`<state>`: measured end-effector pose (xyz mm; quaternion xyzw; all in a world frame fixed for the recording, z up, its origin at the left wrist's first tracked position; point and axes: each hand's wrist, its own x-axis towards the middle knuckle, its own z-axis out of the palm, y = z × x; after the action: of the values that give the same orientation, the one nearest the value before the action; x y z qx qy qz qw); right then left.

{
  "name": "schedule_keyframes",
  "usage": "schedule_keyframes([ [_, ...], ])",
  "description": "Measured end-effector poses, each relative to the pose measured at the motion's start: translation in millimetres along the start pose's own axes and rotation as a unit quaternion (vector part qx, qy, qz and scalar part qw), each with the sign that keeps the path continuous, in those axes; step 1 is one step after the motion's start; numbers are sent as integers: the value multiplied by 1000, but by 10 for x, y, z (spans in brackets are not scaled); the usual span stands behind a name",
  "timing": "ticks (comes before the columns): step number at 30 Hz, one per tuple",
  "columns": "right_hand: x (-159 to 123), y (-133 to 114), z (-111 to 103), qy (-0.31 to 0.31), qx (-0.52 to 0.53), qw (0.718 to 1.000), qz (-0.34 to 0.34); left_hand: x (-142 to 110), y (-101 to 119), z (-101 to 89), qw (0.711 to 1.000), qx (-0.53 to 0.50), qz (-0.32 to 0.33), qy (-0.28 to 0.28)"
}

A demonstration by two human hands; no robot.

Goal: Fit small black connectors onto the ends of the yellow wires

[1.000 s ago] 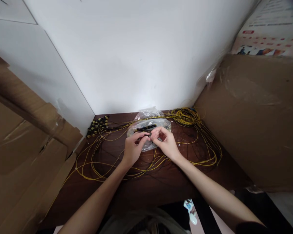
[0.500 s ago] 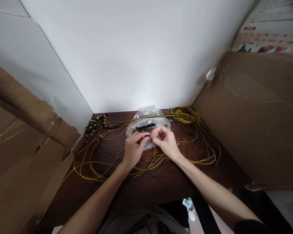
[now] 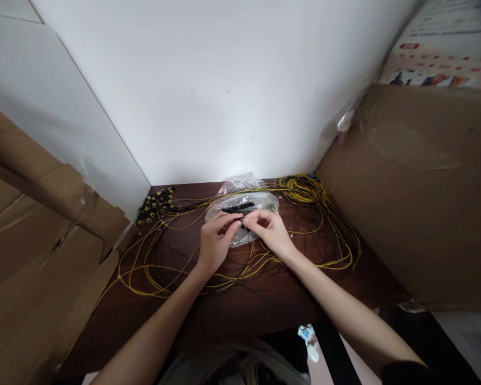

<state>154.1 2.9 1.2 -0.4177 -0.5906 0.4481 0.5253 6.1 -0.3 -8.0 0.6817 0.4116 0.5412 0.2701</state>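
Observation:
Fingertips of both my hands meet over a clear plastic bag on the dark brown tabletop. My left hand is closed in a pinch on a small dark piece, too small to name. Pressed against the same spot, my right hand pinches too; its fingers hide what lies between them. Black and yellow parts lie in or on the bag, just beyond my fingers. Thin yellow cables run in loose loops under and around my wrists.
Several black connectors with yellowish ends are bunched at the back left. A coil of yellow cable sits at the back right. Cardboard boxes flank both sides, a left box and a right box. Behind stands a white wall.
My hands have shifted slightly, the left fingertips lower and a little left. The right fingertips have closed in toward the left ones over the small dark piece.

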Motion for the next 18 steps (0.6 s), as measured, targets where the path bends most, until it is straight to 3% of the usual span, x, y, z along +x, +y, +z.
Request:
schedule_keyframes([
  [10,-1,-21,2,-10,17,999,42,2,6,-5,1000,17,8,-5],
  [18,-10,-6,0,2,-22,1000,10,-7,-8,-8,999,43,28,-6],
])
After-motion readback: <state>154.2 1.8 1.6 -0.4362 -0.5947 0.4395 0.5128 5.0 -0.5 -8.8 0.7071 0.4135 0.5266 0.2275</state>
